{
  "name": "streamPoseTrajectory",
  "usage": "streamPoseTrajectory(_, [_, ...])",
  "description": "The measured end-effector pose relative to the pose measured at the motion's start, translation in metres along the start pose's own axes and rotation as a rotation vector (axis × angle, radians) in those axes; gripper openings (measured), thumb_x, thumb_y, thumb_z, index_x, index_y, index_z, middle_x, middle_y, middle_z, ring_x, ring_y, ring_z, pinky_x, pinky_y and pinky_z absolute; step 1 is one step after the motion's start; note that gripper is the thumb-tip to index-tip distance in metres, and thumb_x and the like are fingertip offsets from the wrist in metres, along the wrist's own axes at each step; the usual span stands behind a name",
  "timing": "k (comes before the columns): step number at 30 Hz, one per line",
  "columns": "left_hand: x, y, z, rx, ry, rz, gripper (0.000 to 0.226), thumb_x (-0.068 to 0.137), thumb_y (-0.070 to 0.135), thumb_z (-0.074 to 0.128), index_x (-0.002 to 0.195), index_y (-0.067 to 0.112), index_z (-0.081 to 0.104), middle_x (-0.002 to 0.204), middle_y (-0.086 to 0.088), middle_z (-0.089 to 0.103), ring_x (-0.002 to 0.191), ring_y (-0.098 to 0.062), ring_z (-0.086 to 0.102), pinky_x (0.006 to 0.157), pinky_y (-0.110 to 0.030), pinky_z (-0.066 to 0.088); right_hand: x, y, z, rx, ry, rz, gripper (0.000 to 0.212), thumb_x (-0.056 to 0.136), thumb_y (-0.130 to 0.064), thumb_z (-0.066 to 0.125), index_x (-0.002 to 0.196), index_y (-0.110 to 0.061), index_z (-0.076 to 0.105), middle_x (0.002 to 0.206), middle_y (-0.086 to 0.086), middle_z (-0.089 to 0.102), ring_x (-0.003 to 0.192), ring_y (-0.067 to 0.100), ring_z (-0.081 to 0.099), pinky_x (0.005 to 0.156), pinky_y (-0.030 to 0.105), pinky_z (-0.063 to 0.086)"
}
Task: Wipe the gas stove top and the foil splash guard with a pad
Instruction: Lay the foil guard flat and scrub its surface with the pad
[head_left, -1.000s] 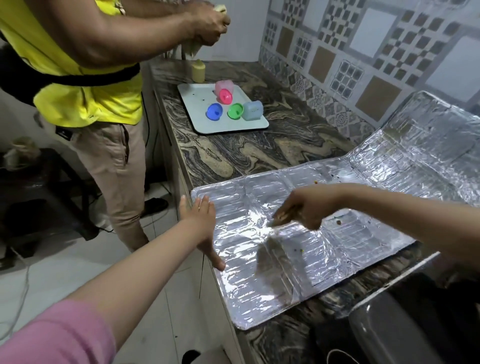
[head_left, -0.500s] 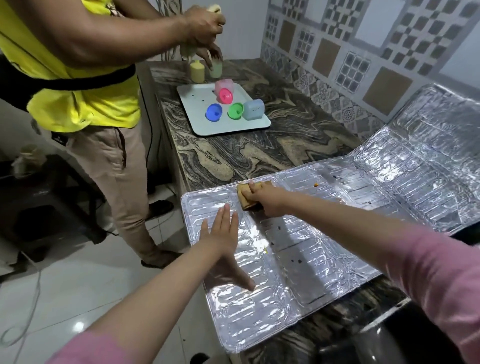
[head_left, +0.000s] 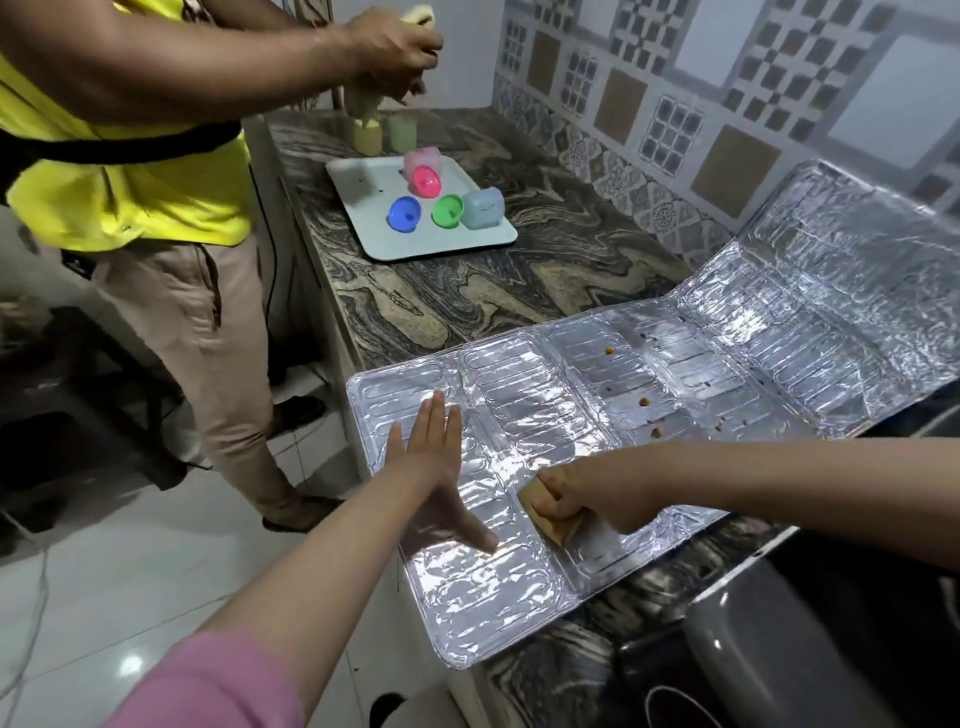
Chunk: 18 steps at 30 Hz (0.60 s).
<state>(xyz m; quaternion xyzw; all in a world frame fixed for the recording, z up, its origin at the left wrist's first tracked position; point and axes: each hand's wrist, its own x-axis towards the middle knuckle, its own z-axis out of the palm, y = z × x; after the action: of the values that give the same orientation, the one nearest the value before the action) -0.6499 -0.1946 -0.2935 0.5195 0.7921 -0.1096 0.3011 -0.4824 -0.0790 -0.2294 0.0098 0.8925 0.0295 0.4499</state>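
The silver foil splash guard (head_left: 561, 395) lies flat on the marble counter, its far right panel bent up against the tiled wall. Small brown crumbs dot its middle panels. My left hand (head_left: 434, 467) rests flat on the guard's left panel, fingers straight and thumb spread out. My right hand (head_left: 587, 493) grips a tan pad (head_left: 545, 519) and presses it on the foil near the front edge. The black gas stove top (head_left: 852, 623) shows at the bottom right, partly out of frame.
A person in a yellow shirt (head_left: 156, 171) stands at the counter's left end, hands busy above small cups. A white tray (head_left: 363, 202) with pink, blue and green cups sits at the back. Bare marble counter (head_left: 493, 296) lies between tray and foil.
My right hand has drawn the pad from the guard's far edge down toward the front edge. My left hand has stayed flat on the left panel.
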Motion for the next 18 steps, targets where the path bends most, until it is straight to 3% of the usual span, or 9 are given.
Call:
streamPoseTrajectory(3, [-0.001,0.000,0.000,-0.015,0.002,0.007,0.170,0.034,0.083,0.073,0.138,0.013,-0.041,0.136,-0.007,-0.056,0.129,-0.026,-0.047,0.105,-0.053,-0.024,-0.014,-0.008,0.002,0.021,-0.082,0.010,0.076,0.083,0.004,0.047,0.148,-0.031,0.027,0.160,0.009,0.007,0.127,0.032,0.043,0.084,0.026,0.037])
streamPoseTrajectory(6, [-0.002,0.000,0.000,-0.016,0.008,0.007,0.170,0.034,0.084,0.073,0.138,0.012,-0.040,0.136,-0.007,-0.055,0.129,-0.026,-0.046,0.106,-0.053,-0.023,-0.027,-0.010,0.005,0.117,-0.134,-0.008,0.074,0.080,0.005,0.047,0.142,-0.036,0.039,0.152,0.008,0.030,0.111,0.030,0.053,0.079,0.026,0.039])
streamPoseTrajectory(8, [-0.002,-0.001,0.001,-0.017,0.013,0.009,0.169,0.034,0.084,0.072,0.139,0.012,-0.040,0.137,-0.007,-0.055,0.130,-0.025,-0.046,0.107,-0.053,-0.023,-0.036,-0.011,0.008,0.181,-0.182,-0.015,0.073,0.078,0.004,0.049,0.138,-0.037,0.045,0.126,0.013,0.054,0.090,0.023,0.053,0.077,0.026,0.042])
streamPoseTrajectory(9, [-0.003,-0.001,0.001,-0.014,0.012,0.011,0.169,0.034,0.084,0.072,0.139,0.012,-0.040,0.137,-0.007,-0.055,0.130,-0.026,-0.046,0.107,-0.053,-0.023,-0.040,-0.011,0.010,0.227,-0.217,-0.021,0.072,0.078,0.005,0.050,0.137,-0.036,0.048,0.118,0.013,0.058,0.082,0.016,0.050,0.074,0.022,0.041])
streamPoseTrajectory(11, [-0.004,-0.003,0.002,-0.003,0.005,0.018,0.169,0.035,0.085,0.072,0.138,0.012,-0.041,0.136,-0.008,-0.055,0.129,-0.026,-0.046,0.108,-0.053,-0.022,-0.047,-0.008,0.013,0.338,-0.255,-0.018,0.070,0.075,0.005,0.052,0.133,-0.034,0.053,0.127,0.005,0.061,0.080,0.008,0.056,0.072,0.015,0.040])
streamPoseTrajectory(12, [-0.004,-0.003,0.002,0.000,0.001,0.019,0.168,0.036,0.084,0.072,0.137,0.012,-0.041,0.136,-0.008,-0.056,0.129,-0.026,-0.046,0.108,-0.053,-0.022,-0.049,-0.004,0.013,0.394,-0.249,-0.010,0.070,0.072,0.006,0.052,0.130,-0.034,0.056,0.127,0.001,0.063,0.086,0.010,0.061,0.076,0.019,0.043])
streamPoseTrajectory(14, [-0.005,-0.005,0.003,0.008,-0.009,0.014,0.167,0.038,0.083,0.072,0.136,0.012,-0.043,0.135,-0.008,-0.057,0.128,-0.027,-0.047,0.108,-0.053,-0.022,-0.050,0.013,0.010,0.436,-0.201,0.018,0.072,0.068,0.009,0.050,0.124,-0.036,0.061,0.101,-0.007,0.073,0.080,0.013,0.061,0.073,0.031,0.049])
streamPoseTrajectory(16, [-0.008,-0.009,0.005,0.028,-0.019,0.004,0.167,0.039,0.083,0.073,0.134,0.012,-0.044,0.134,-0.007,-0.058,0.127,-0.027,-0.048,0.109,-0.054,-0.021,-0.047,0.036,-0.002,0.498,-0.132,0.052,0.073,0.067,0.015,0.050,0.122,-0.031,0.063,0.063,-0.017,0.065,0.056,0.005,0.050,0.058,0.027,0.044])
streamPoseTrajectory(18, [-0.012,-0.015,0.005,0.045,-0.037,-0.010,0.167,0.038,0.084,0.073,0.134,0.013,-0.044,0.134,-0.006,-0.058,0.128,-0.026,-0.047,0.109,-0.054,-0.020,-0.040,0.057,-0.022,0.605,0.000,0.081,0.071,0.070,0.021,0.048,0.124,-0.022,0.063,0.047,-0.016,0.055,0.044,0.000,0.043,0.052,0.023,0.037])
